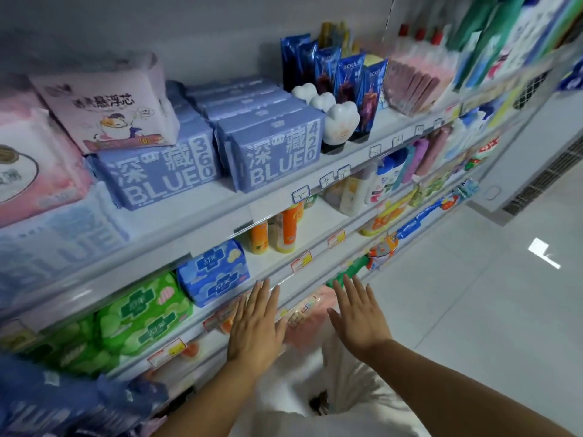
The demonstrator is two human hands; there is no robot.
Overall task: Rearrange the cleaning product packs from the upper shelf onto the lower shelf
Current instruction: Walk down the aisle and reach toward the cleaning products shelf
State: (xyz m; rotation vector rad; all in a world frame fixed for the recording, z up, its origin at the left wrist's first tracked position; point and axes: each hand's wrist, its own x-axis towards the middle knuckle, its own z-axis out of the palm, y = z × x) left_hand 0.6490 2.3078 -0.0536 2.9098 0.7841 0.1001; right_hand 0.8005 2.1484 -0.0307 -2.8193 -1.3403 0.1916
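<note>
Left hand (255, 326) and right hand (359, 320) empty, fingers straight and slightly spread near lower shelf (271, 263); BLUE 420 pack (277, 152) on upper shelf (220, 212) looks soft, light, slick-wrapped, so clamp both sides.

You got cool, even indoor light, fairly bright, with soft shadow under each shelf (189, 234). A hard white glare patch sat on the floor (544, 252). Blur smeared the left edge and top right corner, while the blue packs (274, 152) mid-frame read sharp. The wide lens bowed the shelf lines.
</note>
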